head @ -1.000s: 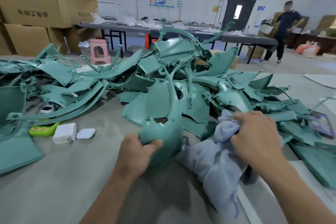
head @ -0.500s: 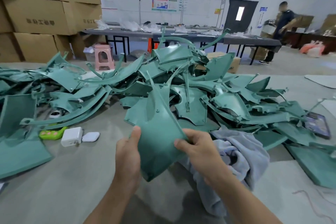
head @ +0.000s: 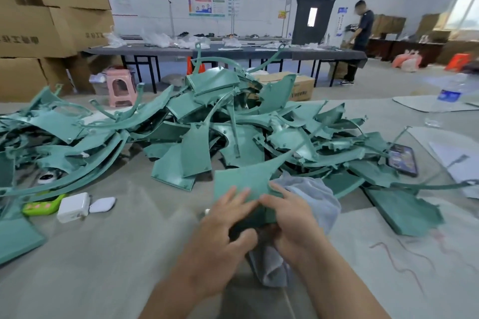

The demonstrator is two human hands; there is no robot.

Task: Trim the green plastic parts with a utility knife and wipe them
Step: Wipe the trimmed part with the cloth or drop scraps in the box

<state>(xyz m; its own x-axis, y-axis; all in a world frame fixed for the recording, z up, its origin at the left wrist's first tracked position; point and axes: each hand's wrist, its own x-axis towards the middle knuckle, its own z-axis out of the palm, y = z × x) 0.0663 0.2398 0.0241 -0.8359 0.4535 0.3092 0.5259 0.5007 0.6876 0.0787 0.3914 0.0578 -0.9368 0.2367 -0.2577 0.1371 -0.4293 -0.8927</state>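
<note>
A flat green plastic part (head: 241, 181) with a long pointed tip lies tilted in front of me, held by both hands. My left hand (head: 223, 225) grips its near left edge, fingers spread on top and thumb curled underneath. My right hand (head: 290, 217) grips the near right edge, fingers on the top face. A grey cloth (head: 311, 197) lies bunched under and to the right of the part, partly hidden by my right hand. A big pile of green plastic parts (head: 207, 122) covers the table behind. No utility knife is visible.
A white charger (head: 74, 206), a white case (head: 103, 204) and a green object (head: 41, 206) lie at the left. A phone (head: 401, 159), papers and a water bottle (head: 448, 96) are at the right. Cardboard boxes, a pink stool, long tables and a standing person are beyond.
The part has turned from upright and curved side out to nearly flat with its tip pointing away to the right. My right hand left the cloth and took hold of the part.
</note>
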